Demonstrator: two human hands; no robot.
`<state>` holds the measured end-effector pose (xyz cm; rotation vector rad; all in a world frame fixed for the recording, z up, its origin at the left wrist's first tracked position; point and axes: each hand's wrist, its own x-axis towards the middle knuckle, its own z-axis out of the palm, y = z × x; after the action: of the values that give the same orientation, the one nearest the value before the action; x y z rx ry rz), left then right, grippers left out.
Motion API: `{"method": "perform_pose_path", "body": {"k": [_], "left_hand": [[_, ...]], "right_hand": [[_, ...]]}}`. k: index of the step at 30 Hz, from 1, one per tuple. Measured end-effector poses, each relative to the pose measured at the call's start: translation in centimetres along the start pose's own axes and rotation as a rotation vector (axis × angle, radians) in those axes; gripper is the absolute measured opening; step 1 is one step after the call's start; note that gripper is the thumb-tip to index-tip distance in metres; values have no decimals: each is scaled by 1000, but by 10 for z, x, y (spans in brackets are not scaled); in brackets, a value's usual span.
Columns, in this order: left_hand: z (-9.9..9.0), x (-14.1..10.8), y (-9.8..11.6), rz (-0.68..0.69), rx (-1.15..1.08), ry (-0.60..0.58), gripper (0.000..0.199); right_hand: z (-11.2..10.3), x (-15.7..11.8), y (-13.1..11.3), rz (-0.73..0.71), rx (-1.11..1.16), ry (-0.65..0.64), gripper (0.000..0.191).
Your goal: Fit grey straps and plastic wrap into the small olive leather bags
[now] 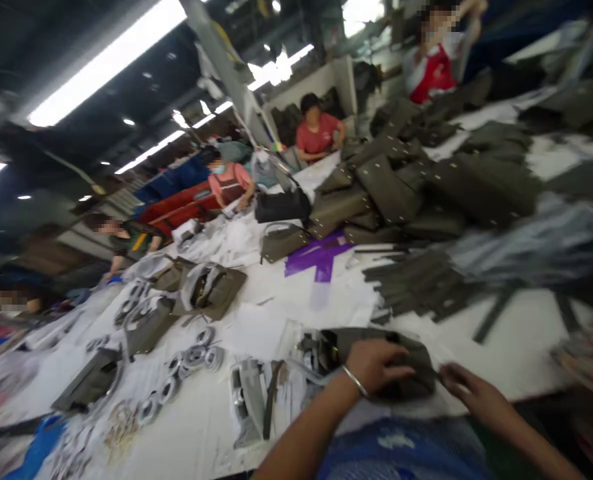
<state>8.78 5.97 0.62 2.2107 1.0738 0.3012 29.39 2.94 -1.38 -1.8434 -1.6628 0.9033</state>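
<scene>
A dark olive bag (416,353) lies on the white table (521,367) close in front of my body. My left hand (379,365), with a silver bangle at the wrist, rests across the top of the bag, fingers apart and stretched to the right. At the bag's right edge is my right hand (459,383), thumb and fingers pressed together on what looks like the bag's end or a strip from it; blur hides the exact piece. Grey strapping and clear wrapping sit at the bag's left end.
Piled olive bags (391,180) fill the back right, near dark strips (421,283) and purple pieces (321,257). Rolled grey straps (196,360) and more bags (213,290) lie left. Several people work along the table's far side.
</scene>
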Motion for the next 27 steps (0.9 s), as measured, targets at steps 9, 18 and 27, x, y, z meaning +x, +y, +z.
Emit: {"method": "perform_pose_path", "body": {"k": [9,18,27], "left_hand": [[-7,-11,10,-165,-119,63,25],[18,-15,23,-376,-133,4,37],[22,-3,28,-404,161,-10,43]], "right_hand": [[8,-37,32,49,228,-98,35],[2,-39,10,-78,-137,-141,28],[16,-28,23,-88,-114,-128,20]]}}
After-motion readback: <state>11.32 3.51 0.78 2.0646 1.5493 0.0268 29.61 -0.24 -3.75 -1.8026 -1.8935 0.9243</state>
